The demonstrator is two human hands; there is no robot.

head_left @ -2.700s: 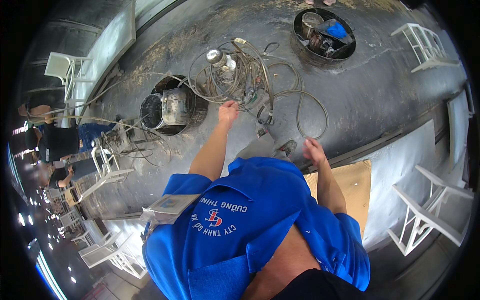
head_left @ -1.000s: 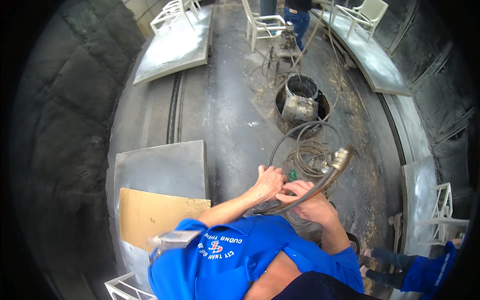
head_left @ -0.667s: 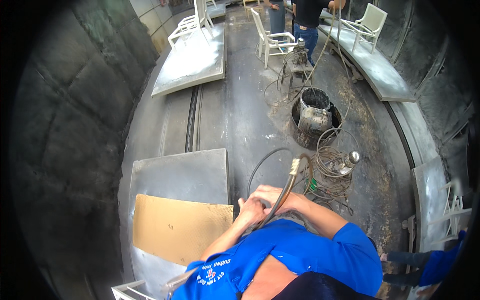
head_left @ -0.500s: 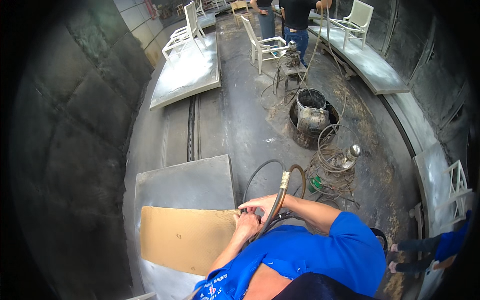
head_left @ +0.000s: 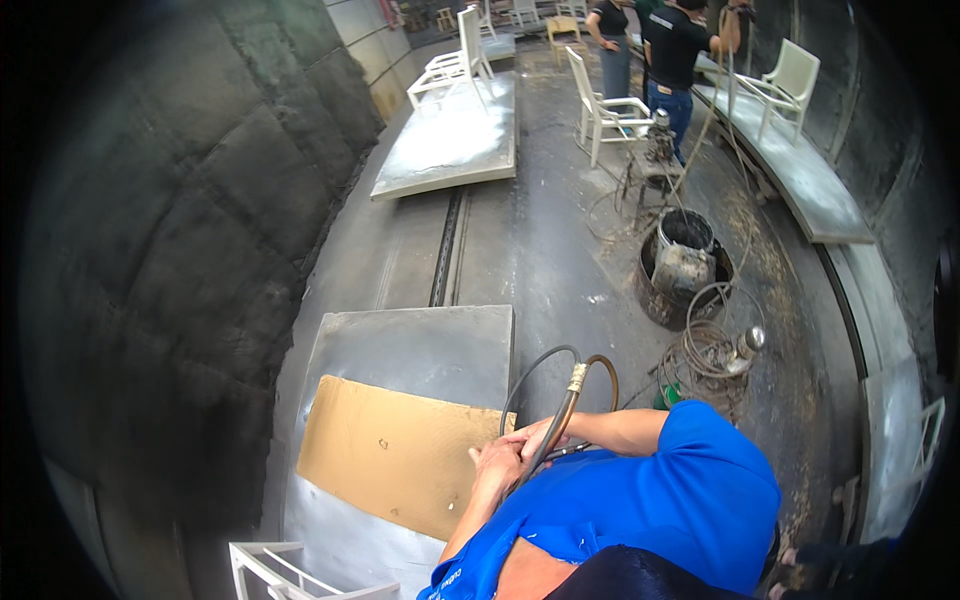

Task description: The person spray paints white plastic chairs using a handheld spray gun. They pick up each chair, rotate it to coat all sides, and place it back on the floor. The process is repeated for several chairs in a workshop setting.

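Note:
My left hand (head_left: 494, 466) is closed by the right edge of a tan cardboard sheet (head_left: 385, 450), its fingers bent around something I cannot make out. Against it, my right hand (head_left: 536, 438) is also closed, partly hidden behind a hose. The small thing between the two hands is covered by the fingers. A black hose (head_left: 528, 366) and a brown hose (head_left: 606, 368) loop up in front of my body, bound together with pale tape (head_left: 577, 377). The cardboard lies on a grey flat platform (head_left: 420, 335).
A white chair frame (head_left: 285, 575) stands at the lower left. Ahead on the right are coiled hoses (head_left: 700, 345), a metal-topped pump (head_left: 748, 342) and a dark bucket (head_left: 686, 232). White chairs (head_left: 605, 112) and two people (head_left: 675, 50) stand farther off. A dark wall (head_left: 190, 220) rises on the left.
The view has swung left, so the surroundings sit farther right and a white chair frame enters at lower left. My hands stay together, with the right one drawn in lower against the left.

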